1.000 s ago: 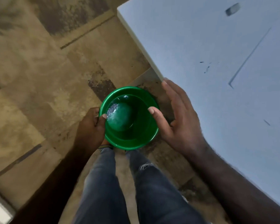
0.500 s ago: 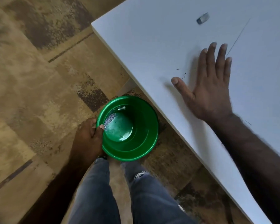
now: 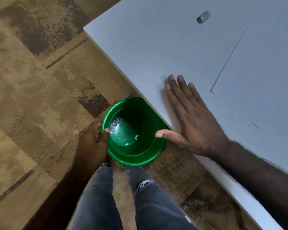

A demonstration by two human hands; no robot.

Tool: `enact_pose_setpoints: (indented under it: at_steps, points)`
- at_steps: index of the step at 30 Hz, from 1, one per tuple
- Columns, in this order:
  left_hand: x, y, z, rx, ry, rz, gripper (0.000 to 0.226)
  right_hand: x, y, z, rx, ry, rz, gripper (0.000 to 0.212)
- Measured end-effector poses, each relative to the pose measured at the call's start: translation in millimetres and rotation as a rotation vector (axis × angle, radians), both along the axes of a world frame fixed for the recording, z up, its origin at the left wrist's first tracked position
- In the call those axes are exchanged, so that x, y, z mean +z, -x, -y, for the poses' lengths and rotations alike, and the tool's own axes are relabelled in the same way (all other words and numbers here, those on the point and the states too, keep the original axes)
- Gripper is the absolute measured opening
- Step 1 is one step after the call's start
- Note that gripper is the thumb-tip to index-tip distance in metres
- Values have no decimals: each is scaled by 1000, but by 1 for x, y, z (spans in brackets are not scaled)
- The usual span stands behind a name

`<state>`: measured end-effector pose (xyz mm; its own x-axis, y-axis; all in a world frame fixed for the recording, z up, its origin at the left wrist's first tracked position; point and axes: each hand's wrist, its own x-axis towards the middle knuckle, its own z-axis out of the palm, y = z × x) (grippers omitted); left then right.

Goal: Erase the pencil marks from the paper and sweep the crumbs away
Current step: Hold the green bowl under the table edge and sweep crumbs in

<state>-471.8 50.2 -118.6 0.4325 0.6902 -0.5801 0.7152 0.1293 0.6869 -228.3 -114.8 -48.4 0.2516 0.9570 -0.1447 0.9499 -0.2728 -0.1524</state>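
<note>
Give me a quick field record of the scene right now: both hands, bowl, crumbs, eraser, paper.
left hand: grips the rim of the green bowl, thumb hooked inside
right hand: flat on the white table at its near edge, fingers straight, thumb out over the bowl
green bowl: held below the table edge, partly tucked under it
crumbs: grey pile inside the bowl, on its left side
eraser: lying on the table, far from both hands
paper: on the table, right of the right hand, untouched
</note>
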Motion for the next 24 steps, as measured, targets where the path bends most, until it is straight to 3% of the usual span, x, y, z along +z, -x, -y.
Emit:
enact_pose_setpoints:
  at_steps: [4,7,18,24]
  points:
    - [-4,-1,-2,-18,-10,3,13,0,-36,-6,-174,-60,-12,106]
    - [-5,-4,-2,-11,-12,4,11,-7,-61,-15,-254,8,53,108]
    - [-3,-9,0,8,2,17,9,0,17,-1,93,31,-92,120]
    - [-5,-9,-2,0,-6,20,7,1,-22,-9,-135,-76,-108,109]
